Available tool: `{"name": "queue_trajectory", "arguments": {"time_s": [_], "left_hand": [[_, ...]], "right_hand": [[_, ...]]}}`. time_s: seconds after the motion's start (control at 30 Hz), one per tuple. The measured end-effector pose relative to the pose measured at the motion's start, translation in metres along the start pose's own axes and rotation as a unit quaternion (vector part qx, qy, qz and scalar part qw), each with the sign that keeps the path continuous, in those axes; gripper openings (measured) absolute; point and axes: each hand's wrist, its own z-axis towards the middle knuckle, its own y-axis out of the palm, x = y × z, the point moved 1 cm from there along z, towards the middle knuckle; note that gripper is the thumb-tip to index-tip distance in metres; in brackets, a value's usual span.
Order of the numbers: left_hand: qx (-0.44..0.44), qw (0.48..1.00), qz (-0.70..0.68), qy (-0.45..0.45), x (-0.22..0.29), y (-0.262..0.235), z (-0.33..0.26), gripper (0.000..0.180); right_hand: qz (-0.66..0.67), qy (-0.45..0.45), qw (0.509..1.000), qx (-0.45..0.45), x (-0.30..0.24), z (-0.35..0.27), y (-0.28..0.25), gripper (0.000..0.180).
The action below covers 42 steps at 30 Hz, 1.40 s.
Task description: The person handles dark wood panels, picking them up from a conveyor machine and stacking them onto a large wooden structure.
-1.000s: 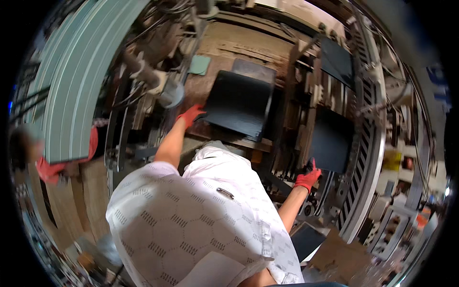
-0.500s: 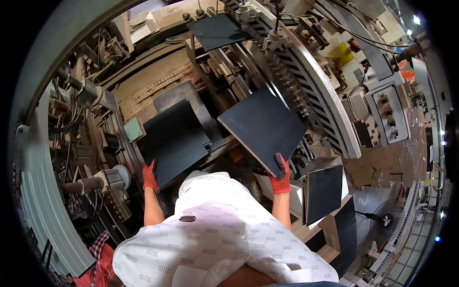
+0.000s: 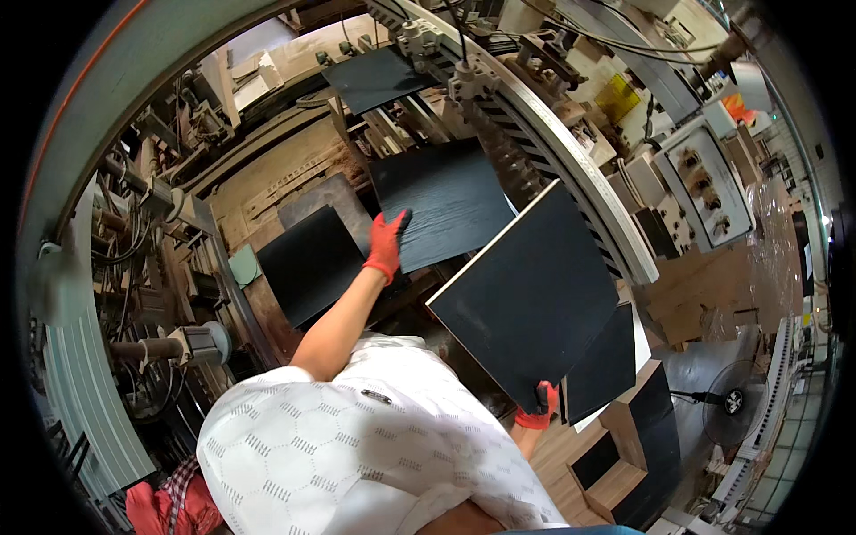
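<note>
Red gloves with dark palms cover both hands. My left hand is closed on the left edge of a black panel lying at the middle of the machine, thumb over its top face. At lower right my right hand grips the near corner of a second black panel. That panel is tilted, its pale edge facing left, and it covers part of the first panel's right side. Left of my left hand, another black panel rests on a metal plate.
A black panel lies at the machine's far end. A long striped beam runs along the right. Beside my right hand stand black boards and an open wooden box frame. A fan is farther right.
My left hand has moved right from the left panel to the middle one. My right hand has carried its panel right and nearer to me, uncovering the machine's middle, where a black panel now shows.
</note>
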Motion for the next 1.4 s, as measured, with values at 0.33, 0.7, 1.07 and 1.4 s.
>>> {"name": "queue_trajectory", "arguments": {"time_s": [0.33, 0.7, 1.07, 1.4], "left_hand": [[0.215, 0.975, 0.028, 0.052, -0.076, 0.089, 0.046, 0.025], [0.162, 0.980, 0.074, 0.091, -0.073, 0.064, 0.083, 0.034], [0.165, 0.985, 0.053, 0.017, -0.063, 0.091, 0.054, 0.043], [0.132, 0.986, 0.099, 0.027, -0.068, 0.083, 0.053, 0.039]], "right_hand": [[-0.251, -0.182, 0.918, 0.247, 0.006, -0.142, -0.130, 0.050], [-0.290, -0.175, 0.884, 0.322, -0.065, -0.124, -0.130, 0.044], [-0.397, -0.052, 0.843, 0.359, -0.098, -0.034, -0.135, 0.046], [-0.588, 0.082, 0.662, 0.458, -0.057, -0.034, -0.158, 0.060]]}}
